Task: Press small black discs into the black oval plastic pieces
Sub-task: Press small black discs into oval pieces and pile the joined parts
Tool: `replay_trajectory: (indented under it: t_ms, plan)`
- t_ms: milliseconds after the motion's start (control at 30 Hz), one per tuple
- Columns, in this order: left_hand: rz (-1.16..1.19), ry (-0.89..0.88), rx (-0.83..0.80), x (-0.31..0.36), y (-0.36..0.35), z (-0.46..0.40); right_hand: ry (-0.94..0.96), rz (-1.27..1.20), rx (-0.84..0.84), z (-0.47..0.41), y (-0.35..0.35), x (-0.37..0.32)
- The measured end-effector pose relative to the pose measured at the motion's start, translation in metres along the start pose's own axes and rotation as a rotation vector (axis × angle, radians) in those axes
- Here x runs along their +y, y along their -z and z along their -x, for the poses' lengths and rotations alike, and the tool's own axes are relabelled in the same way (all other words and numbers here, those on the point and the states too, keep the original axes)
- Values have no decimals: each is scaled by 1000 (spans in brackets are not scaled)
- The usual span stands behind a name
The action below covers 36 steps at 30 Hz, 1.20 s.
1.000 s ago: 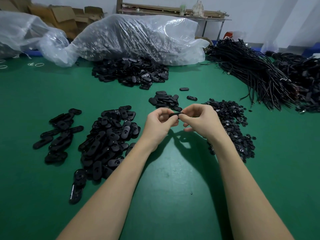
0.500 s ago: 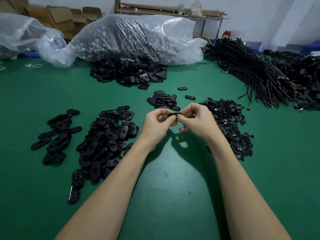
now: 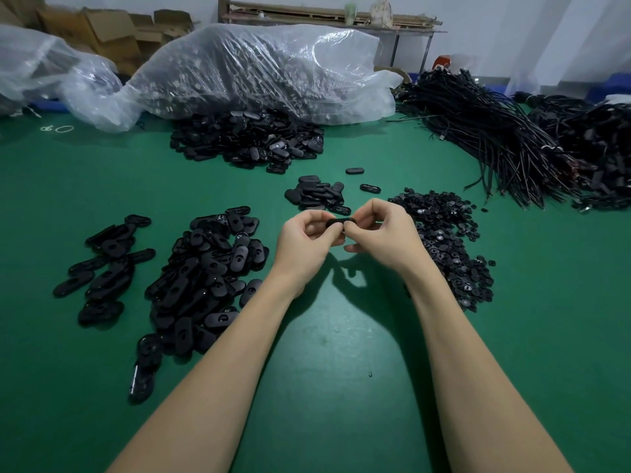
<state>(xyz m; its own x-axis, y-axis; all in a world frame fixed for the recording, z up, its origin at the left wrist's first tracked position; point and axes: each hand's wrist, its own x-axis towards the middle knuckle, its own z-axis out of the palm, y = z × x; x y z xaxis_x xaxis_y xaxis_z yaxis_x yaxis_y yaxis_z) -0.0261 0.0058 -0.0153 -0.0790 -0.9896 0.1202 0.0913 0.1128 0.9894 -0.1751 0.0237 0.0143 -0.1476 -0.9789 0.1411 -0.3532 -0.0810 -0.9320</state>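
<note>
Head view: left hand (image 3: 304,240) and right hand (image 3: 382,233) both pinch one oval piece (image 3: 341,221) above the table (image 3: 324,353), fingers curled round it. Disc hidden. Best to press w/ thumbs square, support underneath, till flush.

oval piece (image 3: 341,221) mostly hidden by hands

Readable text: none could be made out on any surface.
Cardboard boxes (image 3: 102,29): no print was legible on them, behind the clear plastic bag (image 3: 259,73).
Clear plastic bag: it bore no label.
Black oval pieces (image 3: 205,278): in front of the bag, their moulded marks were too small to read.
</note>
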Motion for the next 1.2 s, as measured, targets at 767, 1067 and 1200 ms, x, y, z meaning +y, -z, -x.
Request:
replay_trajectory:
  t_ms: [767, 1067, 1200]
  plan:
    - [-704, -135, 348, 7, 9, -91, -95, -80, 54, -6, -25, 15]
    - [-726, -60, 367, 7, 7, -89, -91, -43, 57, -6, -26, 15]
    - [-679, -193, 347, 4, -1, -49, -84, -33, 66, -5, -25, 14]
